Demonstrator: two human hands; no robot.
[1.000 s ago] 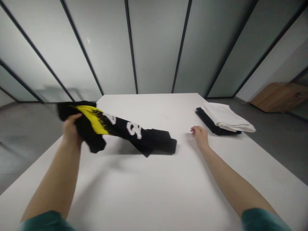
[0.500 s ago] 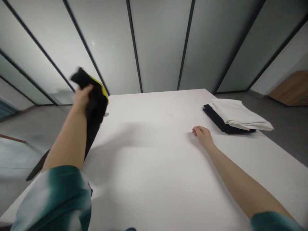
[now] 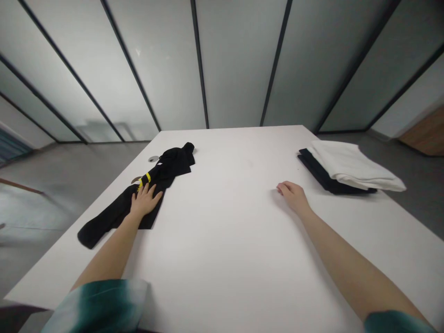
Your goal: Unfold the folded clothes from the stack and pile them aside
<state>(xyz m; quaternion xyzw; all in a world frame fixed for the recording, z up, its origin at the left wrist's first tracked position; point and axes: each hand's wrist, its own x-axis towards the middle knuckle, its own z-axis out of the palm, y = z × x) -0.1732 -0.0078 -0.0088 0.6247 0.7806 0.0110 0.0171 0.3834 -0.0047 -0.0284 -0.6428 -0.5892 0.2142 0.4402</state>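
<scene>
A black garment [image 3: 173,163] with yellow bands lies bunched in a long slanting strip on the left side of the white table [image 3: 222,259]. On its near part rests my left hand [image 3: 144,201], palm down with the fingers spread. My right hand [image 3: 291,192] is curled closed on the bare tabletop, and nothing shows in its fingers. To the right of that hand, a folded white cloth [image 3: 354,164] sits on top of a folded black cloth [image 3: 317,175], apart from the hand.
Two small round discs, one of them a grey disc [image 3: 153,158], lie at the left edge beside the garment. Beyond the table's far edge stands a frosted glass partition [image 3: 236,64] with dark frames. A wooden panel [image 3: 425,132] is at the far right.
The black garment was held up in my left hand above the left side; now it lies on the table. My left hand has come down and let go. My right hand stays put.
</scene>
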